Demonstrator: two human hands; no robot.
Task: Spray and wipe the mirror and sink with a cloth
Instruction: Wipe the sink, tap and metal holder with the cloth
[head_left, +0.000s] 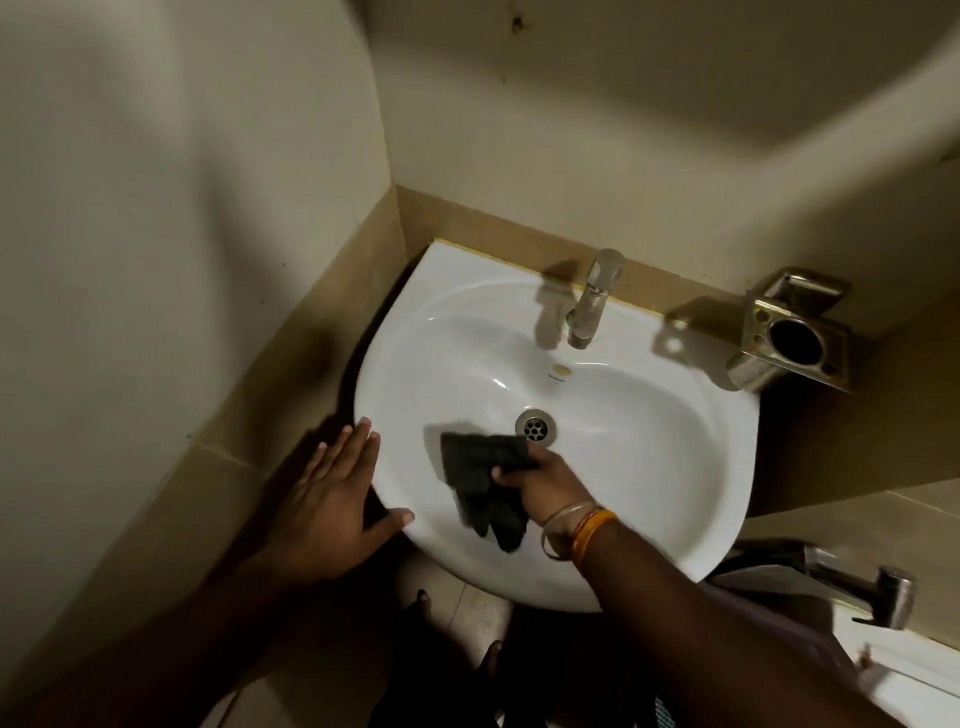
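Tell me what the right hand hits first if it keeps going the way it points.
Probably the round metal drain: the right hand, gripping the dark cloth, points up-left toward it.

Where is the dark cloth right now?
In the head view, the dark cloth is inside the white sink, gripped by the right hand, just in front and to the left of the drain.

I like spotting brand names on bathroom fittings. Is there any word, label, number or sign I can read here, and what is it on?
Nothing here can be read.
Sink: a tiny dark mark just below the overflow hole, probably a maker's name, too small and blurred to read.
Tap: no lettering visible.
Metal holder on the wall: no lettering visible.
Dark cloth: no label visible.
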